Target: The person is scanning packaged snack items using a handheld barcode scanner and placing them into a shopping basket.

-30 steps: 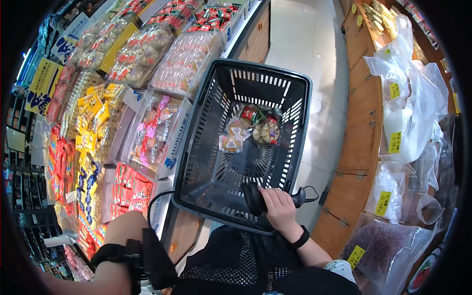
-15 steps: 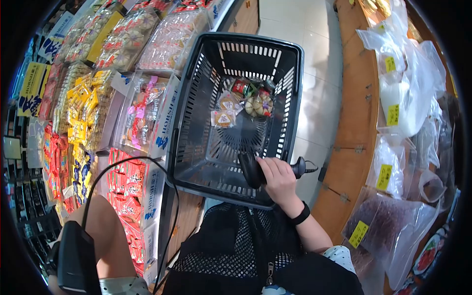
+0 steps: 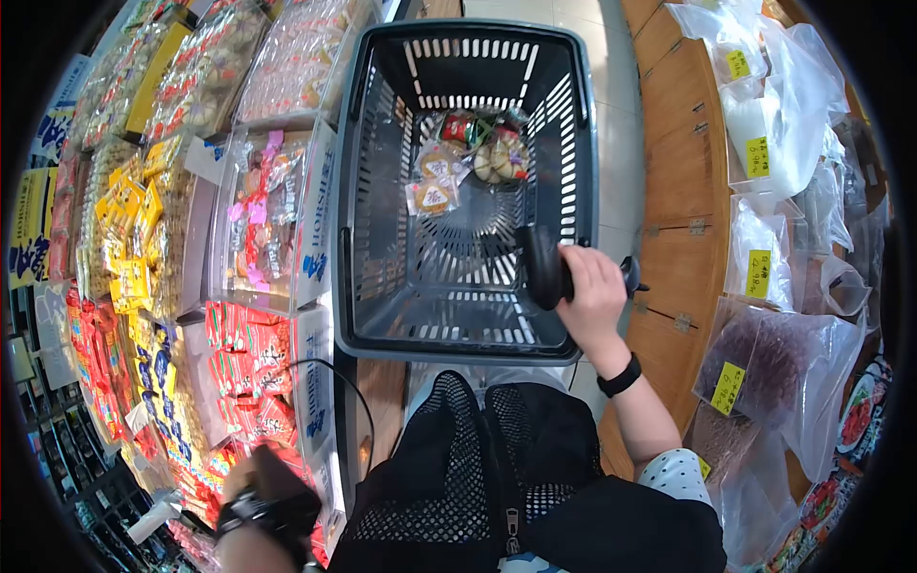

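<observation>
My right hand (image 3: 594, 294) is wrapped round a black handle (image 3: 544, 267) above the near right corner of a dark grey shopping basket (image 3: 349, 277). In the basket's far half lie two small packs of round biscuits (image 3: 433, 197), a clear bag of pale, bulb-like pieces (image 3: 501, 160) and a red-labelled pack (image 3: 459, 127). My left forearm (image 3: 252, 550), blurred, reaches over the low shelf of red packets (image 3: 250, 334). A black device (image 3: 277, 492) with a cable sits at its wrist. The fingers of that hand are hidden.
Packaged snacks in trays (image 3: 267, 215) line the left side, beside yellow packets (image 3: 134, 229). Along the right, a wooden cabinet front (image 3: 669, 181) carries clear bags with yellow price labels (image 3: 757, 274). A tiled floor (image 3: 616, 153) runs between basket and cabinet.
The basket has shifted up in view. My right hand, still round the handle, has moved right and up. My left arm has swung from the lower left edge inward over the red packets.
</observation>
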Tool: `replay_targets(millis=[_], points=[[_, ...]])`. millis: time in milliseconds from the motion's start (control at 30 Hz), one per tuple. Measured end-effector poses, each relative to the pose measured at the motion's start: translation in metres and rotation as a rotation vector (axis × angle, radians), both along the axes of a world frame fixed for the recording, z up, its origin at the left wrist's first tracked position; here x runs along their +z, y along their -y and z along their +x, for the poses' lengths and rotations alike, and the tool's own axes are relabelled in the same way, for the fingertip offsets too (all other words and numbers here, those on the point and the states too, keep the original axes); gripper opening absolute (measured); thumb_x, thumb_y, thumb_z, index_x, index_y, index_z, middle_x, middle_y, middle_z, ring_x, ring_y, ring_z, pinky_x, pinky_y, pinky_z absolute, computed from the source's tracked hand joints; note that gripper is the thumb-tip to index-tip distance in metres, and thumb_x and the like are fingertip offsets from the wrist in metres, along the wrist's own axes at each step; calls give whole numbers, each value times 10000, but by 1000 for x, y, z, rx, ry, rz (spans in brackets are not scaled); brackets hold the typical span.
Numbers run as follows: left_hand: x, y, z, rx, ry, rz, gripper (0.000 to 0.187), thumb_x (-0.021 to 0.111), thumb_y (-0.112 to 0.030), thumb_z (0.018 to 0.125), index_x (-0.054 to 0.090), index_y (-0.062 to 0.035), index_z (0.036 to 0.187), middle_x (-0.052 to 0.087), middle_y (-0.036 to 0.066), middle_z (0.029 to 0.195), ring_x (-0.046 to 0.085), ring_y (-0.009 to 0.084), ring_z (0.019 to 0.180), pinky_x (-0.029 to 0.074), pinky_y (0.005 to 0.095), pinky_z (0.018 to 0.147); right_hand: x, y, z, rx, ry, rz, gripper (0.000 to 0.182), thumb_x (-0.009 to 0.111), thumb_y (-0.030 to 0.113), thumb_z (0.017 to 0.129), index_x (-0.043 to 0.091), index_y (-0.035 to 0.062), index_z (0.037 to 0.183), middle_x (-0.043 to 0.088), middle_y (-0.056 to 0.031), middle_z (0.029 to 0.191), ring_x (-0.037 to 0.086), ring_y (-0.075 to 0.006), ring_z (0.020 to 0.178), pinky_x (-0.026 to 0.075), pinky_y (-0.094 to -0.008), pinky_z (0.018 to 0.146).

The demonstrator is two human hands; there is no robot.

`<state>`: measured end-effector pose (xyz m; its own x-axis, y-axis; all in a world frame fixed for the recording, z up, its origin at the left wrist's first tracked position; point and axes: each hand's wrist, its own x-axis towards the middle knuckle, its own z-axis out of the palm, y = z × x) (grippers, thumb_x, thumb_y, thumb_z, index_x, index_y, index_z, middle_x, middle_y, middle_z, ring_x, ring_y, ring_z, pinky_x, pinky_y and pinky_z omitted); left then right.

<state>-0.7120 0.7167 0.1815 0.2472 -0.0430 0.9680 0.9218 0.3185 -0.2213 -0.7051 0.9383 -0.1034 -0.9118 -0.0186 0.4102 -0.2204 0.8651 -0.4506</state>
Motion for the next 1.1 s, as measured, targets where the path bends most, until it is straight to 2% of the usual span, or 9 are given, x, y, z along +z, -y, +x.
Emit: replay_targets(millis=[67, 267, 333, 433, 467, 600, 767, 933, 1100], points=[[-17, 19, 7, 18, -8, 4, 99, 567, -159, 885, 621, -109, 953, 595, 15, 1042, 500, 158, 1064, 391, 322, 938, 1, 2, 0, -11, -20, 24, 571, 643, -8, 514, 567, 74, 1073, 593, -71, 966, 561, -263, 928, 431, -368, 793], [-176, 70, 0, 764, 1199, -743, 458, 672, -60, 765, 490, -53, 1186, 409, 183, 1249, 339, 325, 1217, 271, 439, 1007, -8, 5, 8, -259, -86, -5, 561, 701, 73, 639, 435, -11, 1126, 517, -155, 996, 477, -350, 936, 391, -431, 828], [-224, 87, -14, 727, 1372, -744, 632, 672, -104, 753, 377, -61, 1311, 426, 191, 1251, 402, 406, 1165, 339, 479, 969, -7, 6, 9, -332, -51, 34, 567, 705, 74, 641, 435, -2, 1134, 518, -149, 1012, 479, -346, 955, 401, -426, 836], [-246, 93, -18, 583, 1675, -716, 736, 675, -108, 749, 293, -68, 1377, 430, 201, 1240, 481, 401, 1093, 398, 447, 926, -9, 9, 11, -419, -1, 62, 566, 703, 68, 645, 434, 4, 1139, 520, -144, 1015, 486, -336, 963, 417, -414, 828], [-247, 94, -20, 584, 1649, -750, 790, 647, -125, 776, 190, -71, 1418, 430, 232, 1259, 518, 400, 1061, 438, 416, 879, -8, 10, 12, -454, 21, 51, 569, 704, 63, 645, 433, 8, 1142, 521, -141, 1017, 490, -331, 967, 426, -407, 822], [-253, 97, -32, 570, 1835, -542, 719, 552, -186, 851, 130, -40, 1415, 394, 272, 1317, 487, 410, 1108, 432, 417, 880, -2, 19, 10, -507, 0, 123, 582, 708, 43, 636, 426, 10, 1144, 522, -135, 1008, 489, -325, 976, 438, -402, 811], [-268, 100, -38, 682, 1661, -649, 611, 497, -152, 878, 194, -27, 1394, 409, 237, 1321, 512, 393, 1081, 438, 433, 874, -1, 19, 4, -630, 103, 21, 624, 752, 136, 635, 412, 0, 1140, 443, -153, 1180, 464, -345, 1088, 453, -414, 836], [-269, 93, -37, 742, 1577, -705, 572, 482, -150, 897, 210, 9, 1374, 400, 244, 1323, 490, 403, 1103, 427, 428, 888, -10, 12, 2, -689, 81, -75, 594, 691, 364, 747, 427, -32, 1101, 592, -213, 932, 604, -376, 827, 494, -430, 709], [-266, 88, -54, 752, 1562, -784, 581, 496, -145, 892, 205, 17, 1369, 452, 310, 1228, 521, 428, 1036, 443, 449, 836, -10, 7, -11, -657, 158, -94, 593, 731, 251, 681, 419, -4, 1117, 578, -175, 939, 582, -341, 895, 476, -412, 740]])
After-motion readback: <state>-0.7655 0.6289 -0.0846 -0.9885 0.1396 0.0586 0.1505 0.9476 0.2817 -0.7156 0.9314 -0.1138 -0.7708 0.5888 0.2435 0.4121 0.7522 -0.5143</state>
